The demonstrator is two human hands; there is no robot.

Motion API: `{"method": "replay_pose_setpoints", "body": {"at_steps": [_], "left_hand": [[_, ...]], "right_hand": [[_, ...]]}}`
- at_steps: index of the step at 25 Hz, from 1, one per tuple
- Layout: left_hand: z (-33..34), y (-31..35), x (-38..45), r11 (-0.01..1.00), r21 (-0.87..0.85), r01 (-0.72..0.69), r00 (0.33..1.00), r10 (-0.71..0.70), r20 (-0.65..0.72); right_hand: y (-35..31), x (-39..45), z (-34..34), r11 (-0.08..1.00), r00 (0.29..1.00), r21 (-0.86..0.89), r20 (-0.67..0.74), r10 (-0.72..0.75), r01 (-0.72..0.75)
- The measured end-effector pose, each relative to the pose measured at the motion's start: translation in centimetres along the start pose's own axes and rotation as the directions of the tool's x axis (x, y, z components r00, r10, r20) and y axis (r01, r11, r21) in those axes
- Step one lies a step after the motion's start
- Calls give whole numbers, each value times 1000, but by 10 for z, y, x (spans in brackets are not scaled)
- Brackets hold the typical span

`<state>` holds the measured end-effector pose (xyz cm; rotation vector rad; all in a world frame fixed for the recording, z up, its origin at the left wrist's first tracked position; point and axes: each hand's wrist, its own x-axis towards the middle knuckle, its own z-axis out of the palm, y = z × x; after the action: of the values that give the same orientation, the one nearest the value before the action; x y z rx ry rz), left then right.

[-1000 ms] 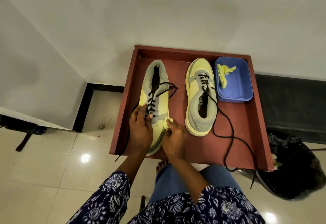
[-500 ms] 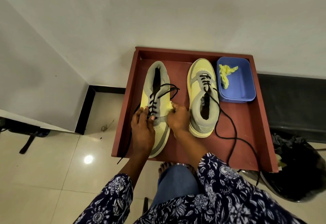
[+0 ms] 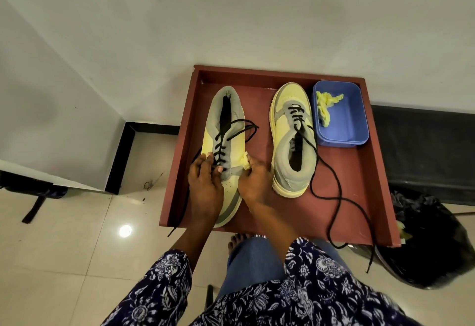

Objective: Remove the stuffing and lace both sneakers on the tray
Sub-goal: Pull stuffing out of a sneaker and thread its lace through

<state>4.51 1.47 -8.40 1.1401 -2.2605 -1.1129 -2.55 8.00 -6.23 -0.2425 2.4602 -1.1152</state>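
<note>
Against the white wall, a red-brown tray (image 3: 359,197) is sitting with two yellow-and-grey sneakers lying side by side in it. Beside its right edge a black bin bag (image 3: 434,243) is slumping on the tiled floor. Of the pair, the left sneaker (image 3: 226,130) is pointing its toe toward the person, while the right sneaker (image 3: 291,146) is pointing its toe toward the wall. A blue tub (image 3: 344,120) is standing just right of that second shoe, holding a crumpled yellow wad (image 3: 325,107). Its black lace (image 3: 336,197) is trailing loose across the tray and hanging over the near edge. On the first sneaker, the left hand (image 3: 205,184) is resting with fingers curled over the laced part, thumb near the black lace there. Next to it, the right hand (image 3: 254,184) is pinching a bit of yellow stuffing (image 3: 244,160) against the shoe's side.
</note>
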Motion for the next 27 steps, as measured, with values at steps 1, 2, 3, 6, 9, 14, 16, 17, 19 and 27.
{"method": "replay_pose_setpoints", "body": {"at_steps": [1,2,3,6,9,14,16,17,19,27], "left_hand": [[0,0,0,1000,-2,3,1000,-3,2],[0,0,0,1000,-5,6,1000,-6,4],[0,0,0,1000,-7,7,1000,-7,6],[0,2,0,1000,-7,16,1000,-16,5],[-1,2,1,1000,-18,25,1000,-25,7],[-5,5,1,996,-67,53,999,-52,13],[-6,5,1,995,-75,59,998,-58,13],[-6,5,1,995,-82,60,998,-59,15],[-7,4,0,994,-89,63,998,-61,23],[-4,1,1,996,-69,51,999,-50,10]], "right_hand": [[1,-5,1,1000,1000,-16,-9,13,-13],[3,-11,3,999,1000,-37,-16,21,-21],[4,-17,4,998,1000,-60,-14,28,-29],[8,-36,7,993,998,-96,14,64,-63],[12,-56,7,994,998,-105,49,33,-27],[13,-55,1,998,999,-51,36,25,-23],[12,-44,1,999,999,-24,25,42,-42],[11,-37,1,999,999,-16,14,45,-45],[3,-21,-2,999,999,-11,-3,46,-46],[-32,21,-16,994,1000,-104,12,18,-16]]}}
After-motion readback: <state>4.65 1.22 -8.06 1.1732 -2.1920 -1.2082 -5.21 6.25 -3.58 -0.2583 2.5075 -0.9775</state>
